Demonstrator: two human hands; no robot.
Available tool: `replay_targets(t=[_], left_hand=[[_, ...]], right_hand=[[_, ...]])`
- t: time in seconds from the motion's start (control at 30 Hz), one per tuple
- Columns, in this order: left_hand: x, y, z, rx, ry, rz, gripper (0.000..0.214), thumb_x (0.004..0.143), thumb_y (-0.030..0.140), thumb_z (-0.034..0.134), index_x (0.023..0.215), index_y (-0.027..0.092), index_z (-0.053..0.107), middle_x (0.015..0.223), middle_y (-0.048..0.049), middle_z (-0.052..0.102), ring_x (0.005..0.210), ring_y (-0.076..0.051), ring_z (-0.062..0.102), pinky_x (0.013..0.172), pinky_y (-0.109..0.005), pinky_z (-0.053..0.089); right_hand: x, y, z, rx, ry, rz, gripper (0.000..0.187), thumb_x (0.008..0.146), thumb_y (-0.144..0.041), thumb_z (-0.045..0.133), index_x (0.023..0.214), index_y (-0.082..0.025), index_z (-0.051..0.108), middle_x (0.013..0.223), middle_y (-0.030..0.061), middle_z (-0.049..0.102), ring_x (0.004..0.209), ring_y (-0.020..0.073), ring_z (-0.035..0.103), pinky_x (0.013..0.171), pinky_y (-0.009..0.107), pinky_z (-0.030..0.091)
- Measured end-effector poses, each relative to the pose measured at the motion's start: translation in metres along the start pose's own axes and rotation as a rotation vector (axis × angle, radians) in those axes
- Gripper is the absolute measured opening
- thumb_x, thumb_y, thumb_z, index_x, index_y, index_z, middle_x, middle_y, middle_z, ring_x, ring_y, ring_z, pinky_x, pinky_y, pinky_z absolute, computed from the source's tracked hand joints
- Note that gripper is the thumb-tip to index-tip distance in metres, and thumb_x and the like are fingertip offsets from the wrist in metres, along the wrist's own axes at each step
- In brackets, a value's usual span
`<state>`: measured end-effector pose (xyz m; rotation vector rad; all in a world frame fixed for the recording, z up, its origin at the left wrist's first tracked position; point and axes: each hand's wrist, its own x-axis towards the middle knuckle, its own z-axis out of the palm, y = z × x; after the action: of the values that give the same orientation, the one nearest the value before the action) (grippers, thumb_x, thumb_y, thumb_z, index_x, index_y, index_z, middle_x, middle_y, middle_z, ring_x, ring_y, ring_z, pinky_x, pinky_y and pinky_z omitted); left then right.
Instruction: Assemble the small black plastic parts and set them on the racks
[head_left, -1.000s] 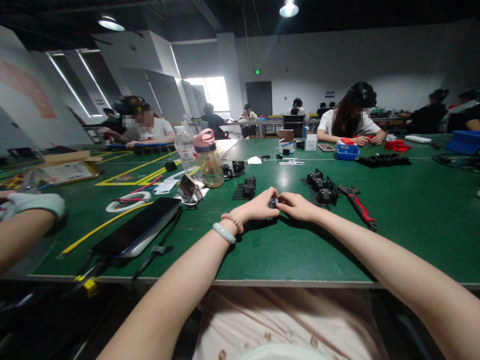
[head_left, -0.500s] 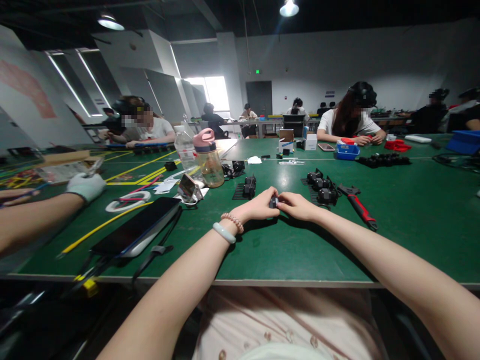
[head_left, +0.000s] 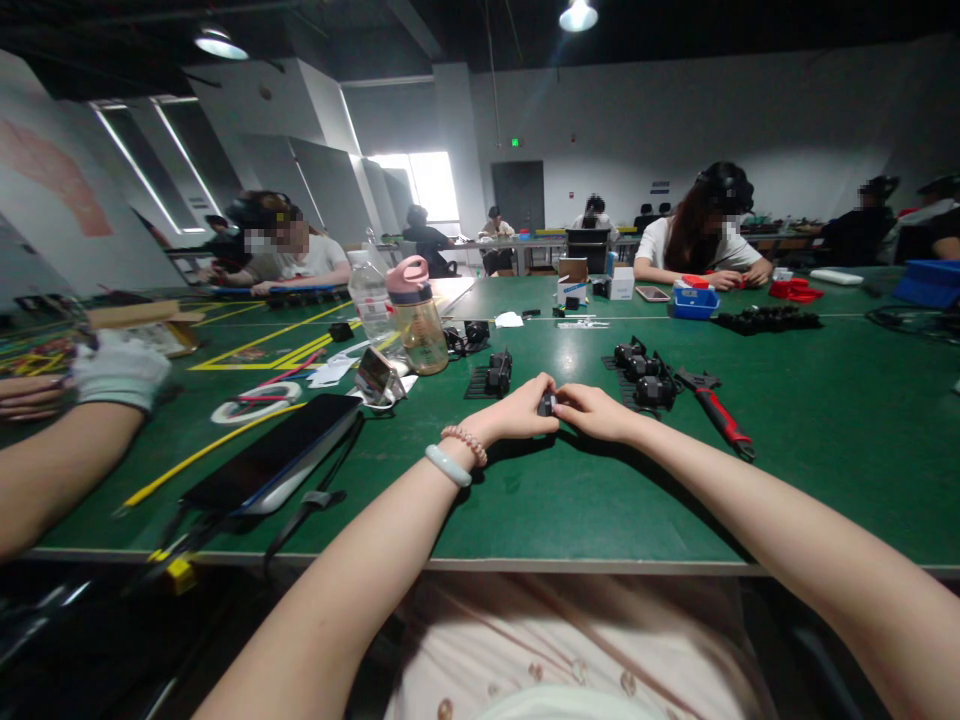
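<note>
Both hands meet at the centre of the frame, resting on the green table (head_left: 570,510). The left hand (head_left: 517,415) and right hand (head_left: 596,412) pinch a small black part (head_left: 547,405) between their fingertips, fingers curled tight around it. Just right of them sits a cluster of black parts (head_left: 645,380), with a red-handled tool (head_left: 716,415) beside it. At the left edge, a co-worker's gloved hand (head_left: 116,372) hovers over the table.
</note>
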<state>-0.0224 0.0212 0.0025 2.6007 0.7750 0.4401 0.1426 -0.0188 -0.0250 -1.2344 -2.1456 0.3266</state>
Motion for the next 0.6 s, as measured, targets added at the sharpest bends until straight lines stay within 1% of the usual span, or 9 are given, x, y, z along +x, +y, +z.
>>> replay_targets(t=[0.4, 0.6], left_hand=[[-0.0001, 0.0018, -0.0005, 0.006, 0.008, -0.028, 0.040, 0.059, 0.028, 0.051, 0.095, 0.016, 0.039, 0.080, -0.0005, 0.045, 0.068, -0.012, 0.044, 0.058, -0.024, 0.037], [-0.0002, 0.0018, -0.0004, 0.013, 0.014, -0.012, 0.040, 0.059, 0.027, 0.051, 0.095, 0.015, 0.039, 0.081, -0.0009, 0.045, 0.069, -0.013, 0.044, 0.060, -0.025, 0.037]], right_hand=[[0.0000, -0.0013, -0.0012, 0.015, -0.008, 0.007, 0.023, 0.078, -0.032, 0.041, 0.083, -0.013, 0.052, 0.077, 0.0032, 0.054, 0.067, 0.0107, 0.047, 0.061, 0.022, 0.034], [0.0000, -0.0038, -0.0016, 0.037, -0.009, 0.019, 0.021, 0.078, -0.031, 0.041, 0.082, -0.014, 0.052, 0.079, 0.0037, 0.055, 0.070, 0.0115, 0.047, 0.063, 0.023, 0.034]])
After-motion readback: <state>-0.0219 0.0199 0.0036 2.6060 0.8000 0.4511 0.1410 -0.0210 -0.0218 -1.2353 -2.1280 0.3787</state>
